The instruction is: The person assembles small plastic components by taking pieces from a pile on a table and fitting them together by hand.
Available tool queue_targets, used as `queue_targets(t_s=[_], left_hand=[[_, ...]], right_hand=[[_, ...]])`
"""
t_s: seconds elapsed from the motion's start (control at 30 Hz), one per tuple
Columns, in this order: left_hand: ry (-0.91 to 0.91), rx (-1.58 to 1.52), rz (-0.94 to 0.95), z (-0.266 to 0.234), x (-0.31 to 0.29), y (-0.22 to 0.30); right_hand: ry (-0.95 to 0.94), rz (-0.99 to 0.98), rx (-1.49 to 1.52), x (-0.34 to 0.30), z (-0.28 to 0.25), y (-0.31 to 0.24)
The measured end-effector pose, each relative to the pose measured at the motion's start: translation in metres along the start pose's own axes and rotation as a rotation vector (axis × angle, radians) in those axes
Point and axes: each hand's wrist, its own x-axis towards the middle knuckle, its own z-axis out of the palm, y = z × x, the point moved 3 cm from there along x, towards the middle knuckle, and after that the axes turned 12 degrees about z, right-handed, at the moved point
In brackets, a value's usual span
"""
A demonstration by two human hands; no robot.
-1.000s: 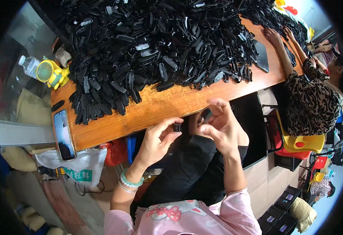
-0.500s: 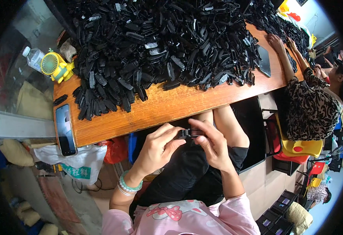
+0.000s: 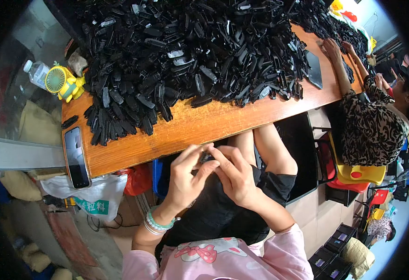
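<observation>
My left hand [image 3: 186, 179] and my right hand [image 3: 236, 176] meet over my lap, just in front of the table edge. Both have their fingers closed around a small black plastic part [image 3: 206, 158], mostly hidden by the fingertips. The right fingers reach across to touch the left ones. Beyond them, a large heap of similar black plastic parts [image 3: 167, 65] covers much of the wooden table [image 3: 214, 123]. Beaded bracelets circle my left wrist.
A smartphone [image 3: 77, 158] lies at the table's left end, near a yellow toy-shaped fan [image 3: 66, 83] and a plastic bottle [image 3: 36, 73]. Toward the right lies a dark flat device [image 3: 313, 70]. A co-worker in a patterned top [image 3: 372, 126] reaches over the table there.
My right hand has moved left and turned, its fingers now folded over the black part against my left fingertips. The part is more hidden than before.
</observation>
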Motion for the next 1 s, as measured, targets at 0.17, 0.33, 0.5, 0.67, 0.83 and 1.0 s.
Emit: queue_targets(t_s=[0.17, 0.33, 0.5, 0.67, 0.83, 1.0], left_hand=[[-0.002, -0.336, -0.236, -0.004, 0.003, -0.009], [-0.006, -0.664, -0.349, 0.003, 0.001, -0.017], [-0.089, 0.065, 0.041, 0.005, 0.040, -0.028], [-0.223, 0.114, 0.341, 0.072, 0.096, -0.033], [-0.248, 0.708, 0.436, 0.139, 0.134, -0.056], [-0.341, 0.923, 0.287, 0.154, 0.143, -0.062]], right_hand=[[0.048, 0.324, 0.399, -0.004, 0.003, 0.018], [0.149, 0.187, 0.435, -0.005, -0.001, 0.023], [-0.157, 0.306, 0.373, -0.002, -0.016, 0.046], [0.342, 0.218, -0.057, 0.019, -0.062, 0.100], [0.657, 0.408, -0.271, 0.064, -0.108, 0.147], [0.537, 0.631, -0.289, 0.070, -0.101, 0.167]])
